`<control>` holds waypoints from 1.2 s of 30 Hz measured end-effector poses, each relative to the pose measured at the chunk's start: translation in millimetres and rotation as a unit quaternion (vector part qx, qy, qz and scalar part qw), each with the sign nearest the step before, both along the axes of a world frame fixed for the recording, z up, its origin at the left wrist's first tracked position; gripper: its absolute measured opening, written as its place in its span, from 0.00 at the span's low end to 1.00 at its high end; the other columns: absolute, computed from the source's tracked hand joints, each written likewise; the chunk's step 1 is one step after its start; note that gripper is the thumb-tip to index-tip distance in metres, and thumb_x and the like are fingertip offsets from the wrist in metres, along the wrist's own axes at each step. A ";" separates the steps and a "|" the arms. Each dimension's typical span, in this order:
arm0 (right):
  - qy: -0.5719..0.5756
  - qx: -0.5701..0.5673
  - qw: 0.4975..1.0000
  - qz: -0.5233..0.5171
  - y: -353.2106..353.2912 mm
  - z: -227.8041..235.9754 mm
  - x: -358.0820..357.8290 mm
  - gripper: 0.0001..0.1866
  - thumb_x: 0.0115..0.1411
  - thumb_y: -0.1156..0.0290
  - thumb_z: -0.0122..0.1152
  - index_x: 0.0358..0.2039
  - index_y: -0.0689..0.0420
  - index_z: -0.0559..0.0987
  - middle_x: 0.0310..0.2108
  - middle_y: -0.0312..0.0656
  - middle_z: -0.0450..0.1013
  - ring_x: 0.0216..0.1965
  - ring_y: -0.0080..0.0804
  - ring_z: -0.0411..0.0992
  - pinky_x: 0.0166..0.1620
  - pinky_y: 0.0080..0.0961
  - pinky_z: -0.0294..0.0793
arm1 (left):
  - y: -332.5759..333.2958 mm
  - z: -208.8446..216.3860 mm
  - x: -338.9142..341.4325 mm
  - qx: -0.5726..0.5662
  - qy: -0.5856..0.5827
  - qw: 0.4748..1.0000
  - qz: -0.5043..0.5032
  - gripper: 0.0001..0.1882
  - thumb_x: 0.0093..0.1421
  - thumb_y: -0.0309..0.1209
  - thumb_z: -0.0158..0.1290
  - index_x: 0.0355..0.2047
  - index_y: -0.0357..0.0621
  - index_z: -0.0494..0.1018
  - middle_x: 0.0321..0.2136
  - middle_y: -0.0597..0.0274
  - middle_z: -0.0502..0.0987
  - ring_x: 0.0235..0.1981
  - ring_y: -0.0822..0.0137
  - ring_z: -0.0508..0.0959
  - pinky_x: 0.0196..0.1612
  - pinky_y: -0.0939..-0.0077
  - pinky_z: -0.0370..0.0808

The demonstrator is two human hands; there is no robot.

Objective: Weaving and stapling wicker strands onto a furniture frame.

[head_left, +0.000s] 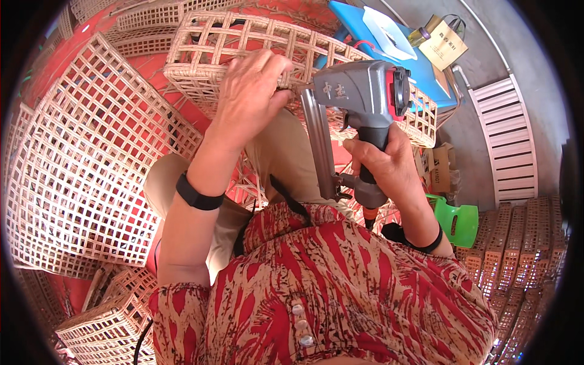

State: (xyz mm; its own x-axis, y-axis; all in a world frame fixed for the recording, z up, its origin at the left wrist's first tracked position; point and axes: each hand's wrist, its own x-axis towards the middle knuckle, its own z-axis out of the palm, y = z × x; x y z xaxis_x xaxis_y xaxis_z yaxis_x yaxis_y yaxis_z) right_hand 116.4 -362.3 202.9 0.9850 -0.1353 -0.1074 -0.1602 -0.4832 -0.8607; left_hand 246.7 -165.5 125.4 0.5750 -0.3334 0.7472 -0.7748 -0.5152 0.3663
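Note:
My right hand is wrapped round the black grip of a grey pneumatic staple gun. The gun's nose points left, toward a woven wicker basket with an open lattice. On that basket's near edge rests my left hand, its fingers bent and its thumb below them, closed on the weave. Just where the nose meets the basket is hard to make out. The basket lies across in front of my knees, and the gun covers part of its right half.
A large lattice panel leans at the left, above another woven basket. Stacked baskets stand at lower right by a green plastic stool. A blue table bears a white tray. Strips litter the red floor.

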 end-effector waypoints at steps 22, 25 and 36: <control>-0.006 0.029 0.999 0.032 2.3 -12.0 -1.7 0.10 0.51 0.70 0.61 0.26 0.63 0.73 0.15 0.33 0.67 0.17 0.17 0.64 0.21 0.19 0.64 | -0.8 21.7 34.5 0.310 -0.140 0.938 -0.063 0.04 0.43 0.20 0.50 0.15 0.38 0.73 0.20 0.49 0.75 0.27 0.52 0.78 0.29 0.64 0.74; -0.001 0.023 0.999 0.026 2.5 -10.8 -0.2 0.09 0.51 0.71 0.61 0.28 0.63 0.74 0.15 0.33 0.67 0.17 0.16 0.63 0.21 0.19 0.63 | -0.3 24.8 29.5 0.313 -0.174 0.931 -0.069 0.03 0.44 0.21 0.50 0.17 0.38 0.73 0.21 0.51 0.76 0.29 0.55 0.79 0.30 0.64 0.75; -0.017 0.025 0.999 0.021 6.1 -12.6 -1.7 0.09 0.51 0.69 0.63 0.24 0.62 0.76 0.14 0.34 0.70 0.16 0.17 0.66 0.23 0.18 0.65 | 6.0 15.4 22.4 0.315 -0.170 0.932 -0.058 0.10 0.49 0.24 0.49 0.33 0.37 0.73 0.27 0.58 0.73 0.34 0.61 0.75 0.37 0.68 0.74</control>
